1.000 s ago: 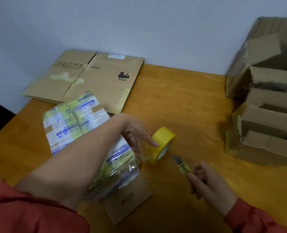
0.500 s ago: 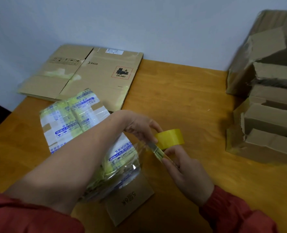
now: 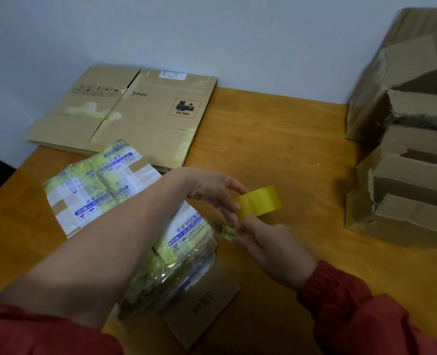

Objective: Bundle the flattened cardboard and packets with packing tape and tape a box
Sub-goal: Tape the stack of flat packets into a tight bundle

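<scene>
Your left hand pinches the roll of yellow packing tape, thumb and fingertips curled onto its near rim, with the roll's flat band facing you. Just below those fingers, your right hand is curled round a small greenish cutter. It is blurred, so you cannot tell whether a blade is out.

The bundle of packets lies to the left of both sets of fingers, under your left forearm, on a flattened cardboard sheet. A clear strip seems to run from the roll down-left towards the bundle, though it is hard to make out.

That strip is what matters. Its long axis runs from your left fingertips towards the bundle, and the cutter tip sits just beside it, so your right hand is the nearer one. The cut probably needs to cross that axis, close under your left fingers, so mind them
</scene>
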